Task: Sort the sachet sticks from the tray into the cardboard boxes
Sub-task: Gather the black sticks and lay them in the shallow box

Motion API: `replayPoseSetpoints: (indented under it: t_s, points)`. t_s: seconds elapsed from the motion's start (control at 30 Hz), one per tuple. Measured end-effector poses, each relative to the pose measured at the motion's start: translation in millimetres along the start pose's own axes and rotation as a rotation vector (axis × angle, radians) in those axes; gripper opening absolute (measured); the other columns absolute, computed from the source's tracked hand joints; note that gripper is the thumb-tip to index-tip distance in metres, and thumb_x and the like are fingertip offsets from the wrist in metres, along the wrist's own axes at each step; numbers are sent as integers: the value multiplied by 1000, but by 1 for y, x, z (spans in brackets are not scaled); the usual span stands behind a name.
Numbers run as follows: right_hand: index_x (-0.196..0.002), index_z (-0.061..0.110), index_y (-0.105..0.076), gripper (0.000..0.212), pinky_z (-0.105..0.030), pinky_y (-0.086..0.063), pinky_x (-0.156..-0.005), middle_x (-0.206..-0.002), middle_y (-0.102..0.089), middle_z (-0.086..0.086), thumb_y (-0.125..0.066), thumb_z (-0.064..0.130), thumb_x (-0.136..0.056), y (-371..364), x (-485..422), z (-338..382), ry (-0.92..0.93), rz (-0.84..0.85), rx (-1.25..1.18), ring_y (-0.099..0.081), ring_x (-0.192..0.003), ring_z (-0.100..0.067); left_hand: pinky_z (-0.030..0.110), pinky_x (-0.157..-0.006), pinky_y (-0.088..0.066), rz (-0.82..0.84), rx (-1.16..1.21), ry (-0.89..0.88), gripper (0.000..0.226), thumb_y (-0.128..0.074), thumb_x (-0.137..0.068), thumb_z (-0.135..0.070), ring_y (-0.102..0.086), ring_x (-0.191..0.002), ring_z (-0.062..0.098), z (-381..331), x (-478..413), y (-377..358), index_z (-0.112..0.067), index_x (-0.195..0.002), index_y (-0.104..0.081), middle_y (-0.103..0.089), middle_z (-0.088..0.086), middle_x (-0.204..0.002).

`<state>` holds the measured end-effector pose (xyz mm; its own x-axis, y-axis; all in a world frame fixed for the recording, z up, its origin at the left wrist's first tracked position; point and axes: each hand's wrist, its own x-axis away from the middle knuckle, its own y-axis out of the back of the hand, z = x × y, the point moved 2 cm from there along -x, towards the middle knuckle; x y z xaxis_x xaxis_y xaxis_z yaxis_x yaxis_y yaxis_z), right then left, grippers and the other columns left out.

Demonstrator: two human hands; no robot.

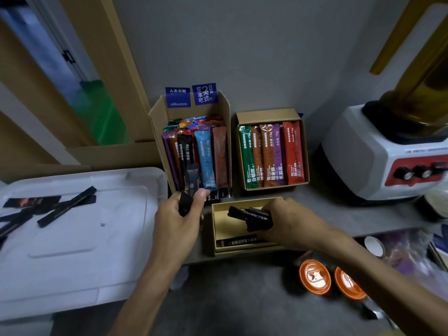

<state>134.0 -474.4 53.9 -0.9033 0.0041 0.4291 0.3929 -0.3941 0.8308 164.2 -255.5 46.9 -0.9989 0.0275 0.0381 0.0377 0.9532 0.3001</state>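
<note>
Sachet sticks (65, 206) look light, thin and a little slippery in their foil. They are likely to flex if held by one end, so a pinch near mid-length, or a gathered handful, should carry them best. They should take a squeeze without harm.

Several dark ones lie crossed on the white tray (84, 263) at the left of the frame.

The left hand (177, 221), at the centre, has its fingers and thumb curled round a single dark stick (185, 204). It holds it just in front of the tall cardboard box (157, 122), which is packed with upright coloured sachets.

The right hand (288, 221) grips a bundle of dark sticks (252, 218) over the low cardboard box (213, 229) at lower centre. Whether the bundle touches the floor of that box cannot be told. One dark stick already lies flat along the near wall of the box.

A flat cardboard box (305, 151) at right of centre holds a row of coloured sachets lying side by side. All three boxes sit on the grey worktop (339, 214).
</note>
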Motion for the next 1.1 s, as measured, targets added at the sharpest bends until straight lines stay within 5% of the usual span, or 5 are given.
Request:
replayPoseSetpoints:
  t_s: [0.17, 0.3, 0.53, 0.73, 1.1]
  points:
    - [-102, 24, -66, 20, -35, -60, -76, -96, -70, 3, -75, 32, -87, 11, 8, 6, -1, -101, -355, -68, -84, -18, 19, -60, -53, 152, 22, 10, 31, -63, -89, -42, -68, -72, 7, -2, 6, 2, -13, -89, -72, -71, 4, -75]
    - [-102, 7, -67, 21, -24, -45, -50, -66, -66, 7, -70, 25, -90, 33, 19, 31, 161, -126, -995, -51, -54, -15, 45, -70, -55, 402, -79, -83, 47, -59, -87, -52, -66, -75, 22, -10, 11, -4, -6, -87, -68, -66, 14, -77]
    - [-96, 7, -66, 16, -27, -40, -50, -71, -65, -1, -73, 19, -88, 38, 17, 32, 152, -82, -1079, -48, -56, -17, 51, -77, -51, 475, -65, -146, 25, -62, -92, -39, -66, -79, 27, -20, 13, -6, -17, -86, -73, -68, 13, -78]
    - [-110, 9, -65, 30, -26, -45, -54, -79, -72, -2, -73, 25, -87, 29, 23, 6, 63, -166, -1163, -52, -69, -23, 23, -80, -51, 412, -64, -120, 6, -68, -90, -22, -65, -92, 6, -16, 12, -4, -26, -92, -74, -71, -9, -89]
    - [-104, 4, -63, 16, -25, -46, -49, -62, -61, 2, -69, 10, -90, 17, 27, -27, 32, -250, -1038, -52, -51, -9, 18, -77, -46, 208, -5, 33, 18, -66, -92, -15, -64, -100, 10, -6, 7, 4, -31, -100, -70, -70, -7, -98]
